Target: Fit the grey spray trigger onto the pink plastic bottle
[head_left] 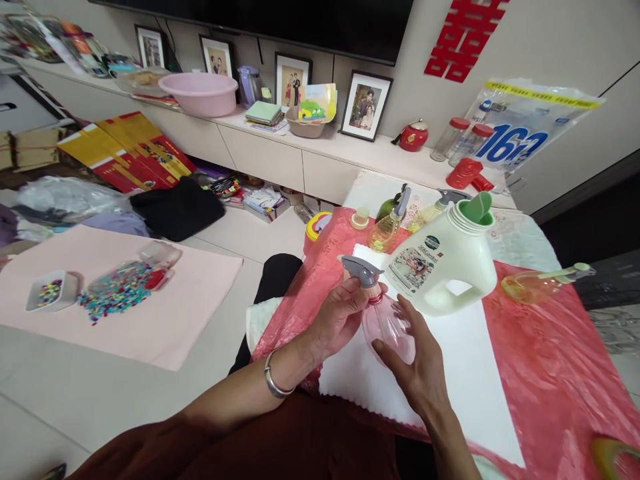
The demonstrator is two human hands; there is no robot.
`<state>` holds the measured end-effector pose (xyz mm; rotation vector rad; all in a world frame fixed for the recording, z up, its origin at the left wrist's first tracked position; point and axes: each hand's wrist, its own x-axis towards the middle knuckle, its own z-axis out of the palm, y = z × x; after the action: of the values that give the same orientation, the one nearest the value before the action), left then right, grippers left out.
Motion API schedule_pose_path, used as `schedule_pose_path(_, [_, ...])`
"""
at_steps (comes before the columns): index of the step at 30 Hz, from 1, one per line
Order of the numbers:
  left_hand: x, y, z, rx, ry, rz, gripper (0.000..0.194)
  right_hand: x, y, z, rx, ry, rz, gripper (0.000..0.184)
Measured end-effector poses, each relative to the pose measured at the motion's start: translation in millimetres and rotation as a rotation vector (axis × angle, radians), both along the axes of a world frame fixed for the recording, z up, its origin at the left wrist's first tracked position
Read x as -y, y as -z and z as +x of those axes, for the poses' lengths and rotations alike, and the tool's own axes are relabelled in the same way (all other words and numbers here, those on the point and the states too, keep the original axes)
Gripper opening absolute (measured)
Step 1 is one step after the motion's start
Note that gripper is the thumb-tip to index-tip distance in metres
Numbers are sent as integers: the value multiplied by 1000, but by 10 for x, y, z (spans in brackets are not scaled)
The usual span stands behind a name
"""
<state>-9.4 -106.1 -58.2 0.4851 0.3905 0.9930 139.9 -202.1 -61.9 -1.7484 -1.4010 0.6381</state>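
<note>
Our left hand (334,319) grasps the bottle (390,333) by its neck, over the sheet (475,383); our right hand (423,357) cups its body. If the right grip is loose, smooth plastic could slip; turning rightward carelessly could knock the jug (467,257). The counter (555,360) edge is near our lap; the sheet gives room below the jug.

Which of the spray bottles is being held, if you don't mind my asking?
The pink-tinted bottle, its neck gripped by the left hand; no hand holds the others.
</note>
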Motion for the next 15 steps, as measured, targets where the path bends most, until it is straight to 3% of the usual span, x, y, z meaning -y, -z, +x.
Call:
schedule_pose_path(7, [-7,-39,-28,25,104,-24,45,3,-62,28,-439,-112,-105,71])
schedule_pose_path(15, [35,-100,30,-64,-18,-71,46,42,-23,-127,-310,12,-60,74])
